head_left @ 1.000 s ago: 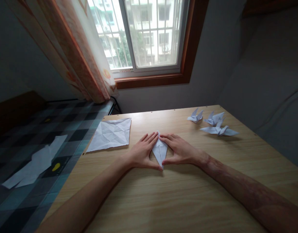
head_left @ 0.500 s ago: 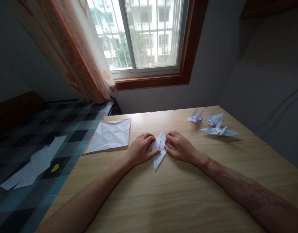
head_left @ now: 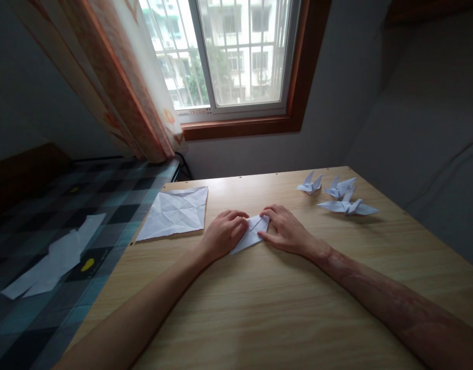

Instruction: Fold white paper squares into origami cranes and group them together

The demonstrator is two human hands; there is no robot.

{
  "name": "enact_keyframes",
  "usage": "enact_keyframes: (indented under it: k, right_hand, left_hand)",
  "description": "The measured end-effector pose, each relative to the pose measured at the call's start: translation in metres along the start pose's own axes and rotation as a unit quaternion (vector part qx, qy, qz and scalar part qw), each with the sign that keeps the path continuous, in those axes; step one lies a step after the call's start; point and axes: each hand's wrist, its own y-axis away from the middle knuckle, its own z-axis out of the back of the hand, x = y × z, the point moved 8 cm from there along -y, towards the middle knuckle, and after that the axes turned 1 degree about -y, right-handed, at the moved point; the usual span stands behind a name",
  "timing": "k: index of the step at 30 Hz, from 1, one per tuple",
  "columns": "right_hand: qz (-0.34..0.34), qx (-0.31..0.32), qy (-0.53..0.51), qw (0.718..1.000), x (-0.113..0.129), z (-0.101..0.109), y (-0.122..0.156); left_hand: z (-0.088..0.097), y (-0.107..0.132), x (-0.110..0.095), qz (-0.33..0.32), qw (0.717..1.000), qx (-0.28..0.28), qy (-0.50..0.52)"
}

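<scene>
Paper scraps [head_left: 65,254] lie on the checked bed [head_left: 144,190]. A creased sheet [head_left: 178,210] lies on the worktop [head_left: 259,318]. The left hand [head_left: 224,232] has its grip closed on the left side of the folded paper [head_left: 255,231], which is between both hands; the right hand [head_left: 286,229] has its grip on the right side, thumb and fingers touching it. Three paper birds [head_left: 347,207] stand farther right.

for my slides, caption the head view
Left hand and right hand touching folded white paper, three paper birds farther right on the wooden table.

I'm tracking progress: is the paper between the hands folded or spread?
Folded: the paper between the left hand and right hand tapers to a point, fold line showing.
</scene>
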Motion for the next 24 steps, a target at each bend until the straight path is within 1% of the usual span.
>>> enact_keyframes:
  k: [6, 12, 14, 19, 22, 24]
  right_hand:
    - [-0.029, -0.023, 0.023, 0.999, -0.004, 0.003, 0.001]
    - [-0.036, -0.034, 0.042, 0.998, -0.007, 0.005, 0.001]
    - [-0.019, -0.032, 0.04, 0.999, -0.002, 0.006, 0.0]
    - [0.063, -0.006, -0.003, 0.998, 0.016, 0.007, 0.001]
    - [0.081, 0.003, -0.021, 0.996, 0.022, 0.008, 0.002]
    - [0.084, 0.005, -0.025, 0.996, 0.022, 0.008, 0.002]
  left_hand:
    - [0.001, 0.002, -0.016, -0.038, 0.999, 0.036, 0.011]
    - [0.002, 0.002, -0.019, -0.047, 0.998, 0.028, -0.005]
    - [0.001, 0.002, -0.019, -0.055, 0.998, 0.023, -0.01]
    - [0.005, 0.002, -0.014, -0.051, 0.998, -0.018, -0.027]
    - [0.006, 0.002, -0.012, -0.043, 0.998, -0.031, -0.034]
    - [0.006, 0.003, -0.012, -0.04, 0.998, -0.029, -0.033]
